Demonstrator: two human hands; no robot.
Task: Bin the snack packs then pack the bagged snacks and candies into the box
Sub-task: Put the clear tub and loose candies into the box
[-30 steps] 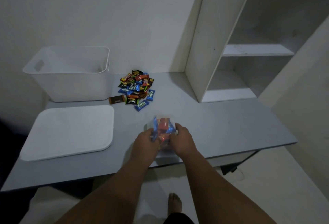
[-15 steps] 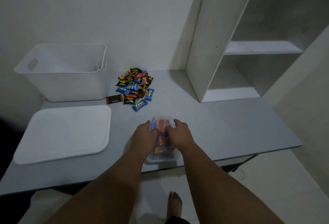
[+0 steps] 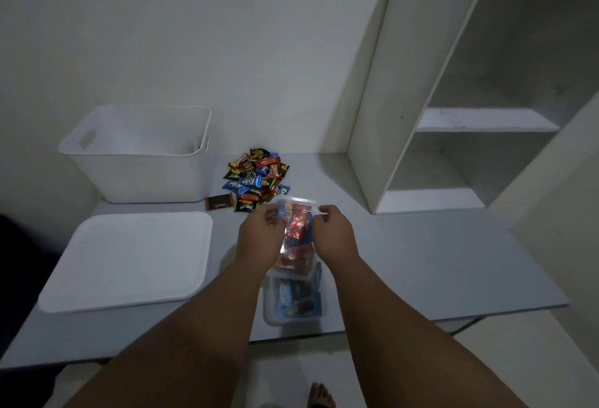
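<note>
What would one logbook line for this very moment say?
left hand, right hand: pinch clear snack bag at top | second filled bag: on table near front edge | white box: open, lid in front

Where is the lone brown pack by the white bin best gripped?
Probably pinch the brown pack across its narrow width, from above on the near side: it lies flat on the table, the white bin close behind and the snack pile at its right end.

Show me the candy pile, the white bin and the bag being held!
candy pile (image 3: pixel 256 177): head view, middle of the heap.
white bin (image 3: pixel 142 177): head view, its front wall.
held bag (image 3: pixel 296 224): head view, red wrappers showing through it.
</note>
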